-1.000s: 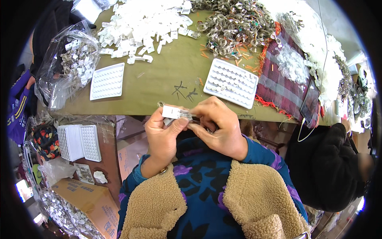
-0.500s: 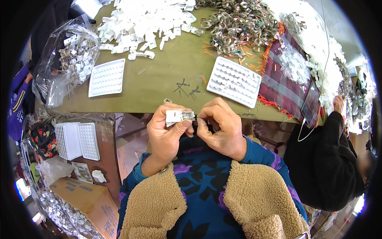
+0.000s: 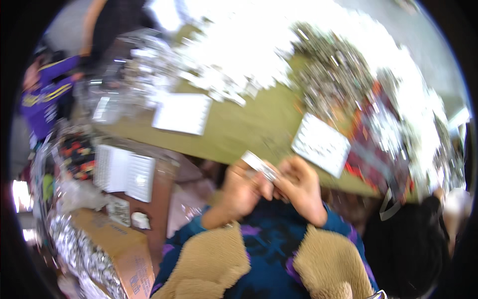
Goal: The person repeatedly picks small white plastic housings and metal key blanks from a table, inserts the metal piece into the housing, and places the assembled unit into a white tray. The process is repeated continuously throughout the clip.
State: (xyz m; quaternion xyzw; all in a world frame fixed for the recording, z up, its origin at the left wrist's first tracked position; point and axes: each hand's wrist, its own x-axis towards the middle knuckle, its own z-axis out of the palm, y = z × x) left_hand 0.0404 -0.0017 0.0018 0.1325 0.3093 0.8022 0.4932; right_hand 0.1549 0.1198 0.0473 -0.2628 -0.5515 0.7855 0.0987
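Just past the table's near edge, my left hand (image 3: 242, 193) pinches a small white plastic piece (image 3: 257, 164) between thumb and fingers. The piece lies slantwise, its far-left end sticking out beyond my fingers. My right hand (image 3: 304, 192) is closed, its fingertips against the piece's other end. Whatever those fingers hold is hidden and smeared by motion. Beyond my right hand sits a white tray (image 3: 321, 144) with rows of small round things in it. A second white tray (image 3: 181, 113) lies farther left on the green table (image 3: 244, 130).
White plastic pieces (image 3: 224, 74) are heaped at the back, with clear-and-metal parts (image 3: 331, 65) to their right. A plaid cloth (image 3: 376, 134) lies at the right. Stacked trays (image 3: 124, 169) and a cardboard box (image 3: 117, 239) stand at my left. A person in black (image 3: 408, 244) sits at the right.
The whole view has shifted and blurred, with table and hands lower and farther right in it. The white piece has turned from nearly level to slanting. Both hands stay close together around it.
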